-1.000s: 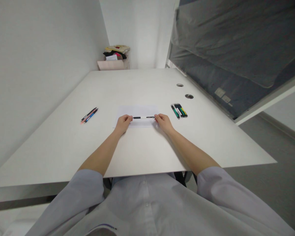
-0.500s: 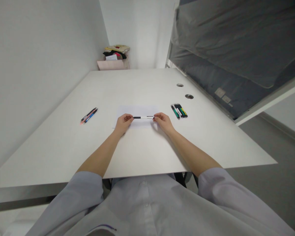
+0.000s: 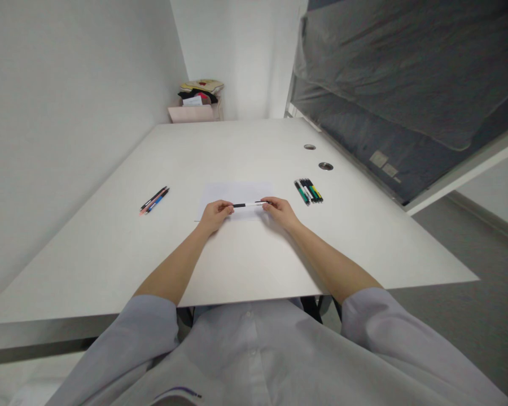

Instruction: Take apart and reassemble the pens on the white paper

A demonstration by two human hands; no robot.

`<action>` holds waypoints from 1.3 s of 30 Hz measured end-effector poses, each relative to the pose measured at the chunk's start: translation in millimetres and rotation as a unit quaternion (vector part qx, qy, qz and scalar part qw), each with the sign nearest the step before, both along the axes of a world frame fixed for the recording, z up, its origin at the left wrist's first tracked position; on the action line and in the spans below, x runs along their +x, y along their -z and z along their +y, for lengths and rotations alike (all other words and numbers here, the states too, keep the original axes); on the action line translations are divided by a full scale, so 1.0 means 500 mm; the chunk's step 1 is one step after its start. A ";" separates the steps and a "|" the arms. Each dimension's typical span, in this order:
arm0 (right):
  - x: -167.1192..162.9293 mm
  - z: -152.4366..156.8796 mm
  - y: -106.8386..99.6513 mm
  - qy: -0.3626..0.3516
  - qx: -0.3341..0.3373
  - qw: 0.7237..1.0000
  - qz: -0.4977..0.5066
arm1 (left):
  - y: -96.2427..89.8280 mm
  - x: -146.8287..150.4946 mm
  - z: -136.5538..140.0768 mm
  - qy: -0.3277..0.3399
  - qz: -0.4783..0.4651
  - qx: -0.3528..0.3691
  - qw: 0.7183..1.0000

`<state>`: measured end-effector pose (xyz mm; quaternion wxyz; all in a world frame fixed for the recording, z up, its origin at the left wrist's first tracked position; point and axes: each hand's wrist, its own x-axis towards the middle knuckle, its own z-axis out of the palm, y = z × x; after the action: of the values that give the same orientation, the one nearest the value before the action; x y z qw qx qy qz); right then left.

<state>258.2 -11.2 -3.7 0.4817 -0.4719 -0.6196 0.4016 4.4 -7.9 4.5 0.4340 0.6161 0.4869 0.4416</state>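
A black-and-white pen (image 3: 249, 204) is held sideways between my two hands, above a white sheet of paper (image 3: 241, 190) on the table. My left hand (image 3: 215, 215) pinches the pen's black end. My right hand (image 3: 280, 211) pinches the other end, where the dark clip shows. Both pen tips are partly hidden by my fingers. Right of my right hand lies a row of several pens (image 3: 309, 192) in black, white, green and yellow. Farther left of my left hand, a few pens (image 3: 154, 201) in black, pink and blue lie together at a slant.
The white table (image 3: 220, 149) stretches out ahead, with two round cable holes (image 3: 325, 166) near its right edge. A dark covered partition (image 3: 389, 101) rises along the right side. At the far left end stands a pale pink box (image 3: 190, 114) with cloth items on it.
My left hand has moved slightly right and nearer to me, tilting that end of the pen a little lower. The other pens on the table stay where they were.
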 end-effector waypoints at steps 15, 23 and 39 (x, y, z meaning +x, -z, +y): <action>-0.006 -0.002 -0.001 0.002 -0.001 1.000 0.017 | -0.014 0.002 -0.014 -0.024 0.143 0.118 0.982; -0.006 -0.005 -0.007 0.001 0.006 1.000 0.007 | -0.011 0.001 -0.015 -0.014 0.154 0.083 0.985; -0.006 -0.001 -0.002 0.001 0.002 1.000 0.027 | -0.016 0.001 -0.015 -0.010 0.197 0.136 0.971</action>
<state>255.4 -11.6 -2.5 0.4994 -0.4605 -0.6068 0.4127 4.9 -15.5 12.6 0.2371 0.7398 0.5041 0.3775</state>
